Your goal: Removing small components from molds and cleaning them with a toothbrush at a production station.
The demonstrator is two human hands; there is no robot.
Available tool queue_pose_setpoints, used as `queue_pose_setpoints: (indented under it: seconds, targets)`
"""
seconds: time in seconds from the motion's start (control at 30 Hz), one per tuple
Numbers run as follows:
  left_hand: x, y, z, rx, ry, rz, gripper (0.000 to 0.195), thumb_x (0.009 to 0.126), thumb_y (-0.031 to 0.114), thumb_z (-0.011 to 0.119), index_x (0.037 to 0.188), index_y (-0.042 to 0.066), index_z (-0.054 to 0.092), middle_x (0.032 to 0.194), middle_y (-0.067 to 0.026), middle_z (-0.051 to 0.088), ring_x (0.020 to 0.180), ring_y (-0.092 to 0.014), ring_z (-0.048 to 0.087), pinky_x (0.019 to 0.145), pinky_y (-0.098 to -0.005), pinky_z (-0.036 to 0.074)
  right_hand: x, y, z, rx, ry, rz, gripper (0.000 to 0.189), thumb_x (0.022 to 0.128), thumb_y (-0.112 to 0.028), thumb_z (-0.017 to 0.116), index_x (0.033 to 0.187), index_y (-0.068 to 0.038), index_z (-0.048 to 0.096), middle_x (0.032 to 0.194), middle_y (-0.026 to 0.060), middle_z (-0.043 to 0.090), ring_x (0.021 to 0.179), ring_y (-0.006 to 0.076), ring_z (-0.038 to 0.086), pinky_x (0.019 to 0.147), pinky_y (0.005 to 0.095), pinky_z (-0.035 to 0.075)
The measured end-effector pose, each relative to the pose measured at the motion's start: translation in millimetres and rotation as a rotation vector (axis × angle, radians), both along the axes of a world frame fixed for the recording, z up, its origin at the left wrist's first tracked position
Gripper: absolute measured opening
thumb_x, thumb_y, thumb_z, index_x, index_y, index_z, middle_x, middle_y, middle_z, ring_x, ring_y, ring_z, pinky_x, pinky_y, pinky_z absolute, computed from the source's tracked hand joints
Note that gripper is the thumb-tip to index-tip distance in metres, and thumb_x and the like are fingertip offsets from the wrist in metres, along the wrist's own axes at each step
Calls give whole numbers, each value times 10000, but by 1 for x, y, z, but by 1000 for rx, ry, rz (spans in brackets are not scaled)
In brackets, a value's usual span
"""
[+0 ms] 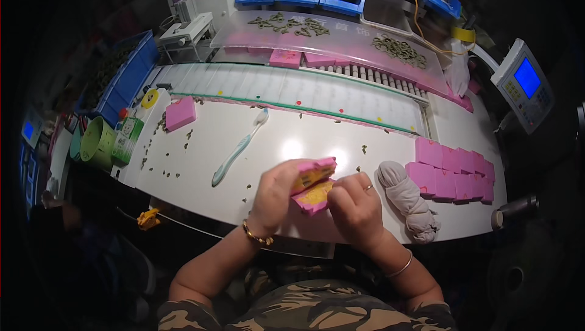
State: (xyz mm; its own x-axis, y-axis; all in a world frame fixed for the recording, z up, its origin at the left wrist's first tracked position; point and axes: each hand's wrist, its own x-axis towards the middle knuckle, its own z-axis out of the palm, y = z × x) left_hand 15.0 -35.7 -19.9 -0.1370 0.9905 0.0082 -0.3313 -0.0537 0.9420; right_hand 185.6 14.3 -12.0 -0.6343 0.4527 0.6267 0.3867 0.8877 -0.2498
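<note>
Over the front edge of the white table [210,148], my left hand [274,196] holds a pink block mold [315,185], which is parted like a book and shows yellow inner faces. The fingers of my right hand [356,207] are bent at the right side of its lower half; their tips are partly hidden, so whether they grip it cannot be told. A toothbrush [235,153] lies to the left of my hands. To the right is a rolled grey cloth [406,201], with two rows of pink blocks [434,182] beside it. Another pink block [180,113] rests at the back left.
Small green bits lie scattered on the table. Behind it run a white conveyor [274,86] and a clear shelf [347,41] with green pieces. A control panel [525,84] stands at right, a green cup [98,141] and a blue bin [125,77] at left. Part of another person shows far left.
</note>
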Motion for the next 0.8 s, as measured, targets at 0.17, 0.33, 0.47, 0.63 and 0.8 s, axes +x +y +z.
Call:
queue_pose_setpoints:
  seconds: [0.17, 0.33, 0.47, 0.63, 0.8]
  targets:
    - [-5, 5, -10, -10, 4, 100, 372, 1040, 287, 360, 1080, -24, 561, 1016, -94, 628, 934, -135, 613, 877, -294, 486, 5, -10, -3, 129, 88, 65, 185, 648, 11, 664, 782, -76, 569, 803, 39, 568, 750, 224, 524, 642, 327, 424]
    - [2, 11, -13, -29, -86, 144, 426, 1052, 347, 362, 1033, -28, 562, 926, -49, 620, 858, -73, 573, 790, -249, 487, 11, -21, -7, 213, 69, 41, 192, 648, -121, 646, 833, -105, 595, 869, 18, 590, 809, 179, 559, 724, 330, 446]
    - [-1, 11, -21, -34, -72, 129, 390, 1046, 324, 393, 1048, -26, 565, 939, -51, 626, 862, -78, 580, 794, -250, 491, 10, -24, -6, 177, 144, 133, 233, 586, -6, 669, 786, -91, 584, 822, 31, 564, 746, 210, 544, 680, 345, 444]
    - [0, 8, -20, -43, 102, 101, 381, 1039, 309, 414, 1133, -32, 553, 996, -71, 640, 913, -111, 608, 839, -264, 497, 14, -18, -20, 76, 164, 201, 179, 656, -87, 645, 823, -62, 586, 846, 76, 578, 825, 236, 616, 717, 349, 509]
    - [-3, 4, -26, -49, 189, -1, 408, 1034, 326, 430, 1118, -50, 565, 953, -71, 643, 897, -95, 586, 818, -254, 487, 16, -20, -24, -129, 190, 215, 200, 647, 13, 646, 823, -34, 564, 864, 125, 583, 898, 300, 646, 711, 374, 539]
